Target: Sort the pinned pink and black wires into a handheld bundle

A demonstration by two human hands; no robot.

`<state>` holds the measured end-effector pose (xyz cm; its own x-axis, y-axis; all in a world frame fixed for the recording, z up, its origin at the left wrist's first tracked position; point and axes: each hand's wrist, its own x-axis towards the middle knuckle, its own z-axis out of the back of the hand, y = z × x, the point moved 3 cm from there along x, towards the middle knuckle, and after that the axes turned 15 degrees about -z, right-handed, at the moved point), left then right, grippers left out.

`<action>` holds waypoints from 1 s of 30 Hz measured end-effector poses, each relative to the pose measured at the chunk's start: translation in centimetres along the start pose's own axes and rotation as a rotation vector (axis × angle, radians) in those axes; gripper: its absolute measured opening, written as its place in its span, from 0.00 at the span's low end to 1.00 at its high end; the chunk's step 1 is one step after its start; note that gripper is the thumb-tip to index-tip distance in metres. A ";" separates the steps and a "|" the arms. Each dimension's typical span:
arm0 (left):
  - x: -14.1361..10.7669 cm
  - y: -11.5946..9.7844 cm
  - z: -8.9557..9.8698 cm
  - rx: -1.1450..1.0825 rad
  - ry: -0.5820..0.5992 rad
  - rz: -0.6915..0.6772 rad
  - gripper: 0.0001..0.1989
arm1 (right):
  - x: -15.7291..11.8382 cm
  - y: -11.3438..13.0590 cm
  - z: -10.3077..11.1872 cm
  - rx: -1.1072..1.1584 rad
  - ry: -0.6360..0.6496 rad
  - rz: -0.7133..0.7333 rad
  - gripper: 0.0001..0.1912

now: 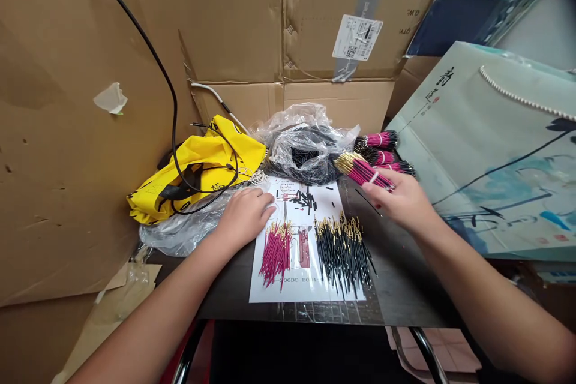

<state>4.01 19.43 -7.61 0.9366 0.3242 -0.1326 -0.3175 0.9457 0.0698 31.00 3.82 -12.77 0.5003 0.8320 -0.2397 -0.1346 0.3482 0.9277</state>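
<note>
Magenta wire bundle (362, 171) clamped in our right hand (400, 201), we sat at a dark tabletop (405, 279) hemmed in by cardboard sheets (90, 132). Our fingers (396, 181) wrapped the bundle's middle beside a rubber band (373, 177), its gold-tipped ends pointing up and to the left, clear of everything around them. It looked a steady hold, one that left the delicate tips free of pressure. Our left hand (245, 216) lay well apart from the right, palm down and open, its fingertips resting on a printed paper sheet (270, 295) and gripping nothing we could see. On that sheet, loose magenta wires (276, 252) lay in a tight fan, with a larger spread of black wires (342, 255) to their right, their gold tips gathered toward the top. The two groups lay well apart, which looked like sound practice against mix-ups. Short black pieces (303, 199) were scattered above them, and a single black wire (368, 201) lay on the tabletop just below our right hand. Two more banded magenta bundles (382, 150) rested behind it, beside a clear plastic bag (306, 153) stuffed with black wires. To the left sat a yellow bag (198, 162) under a black cable (173, 102), and to the right stood a paper gift bag (495, 150) painted with ink-style brushwork.
</note>
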 end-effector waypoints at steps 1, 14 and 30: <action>0.0 0.3 -0.2 0.002 0.016 -0.001 0.11 | -0.5 -1.3 0.4 0.049 -0.028 -0.026 0.17; 1.5 1.2 3.4 0.216 -0.058 0.203 0.16 | -1.8 -5.4 -2.1 0.858 0.316 -0.046 0.15; 3.4 -7.9 2.9 -1.445 -0.288 -0.202 0.39 | -7.0 0.2 -9.0 0.989 0.862 -0.074 0.19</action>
<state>10.07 13.02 -5.77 0.9234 0.3352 0.1872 0.1113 0.2331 -0.9661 19.81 1.96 -13.47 -0.2731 0.9600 -0.0615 0.7330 0.2491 0.6330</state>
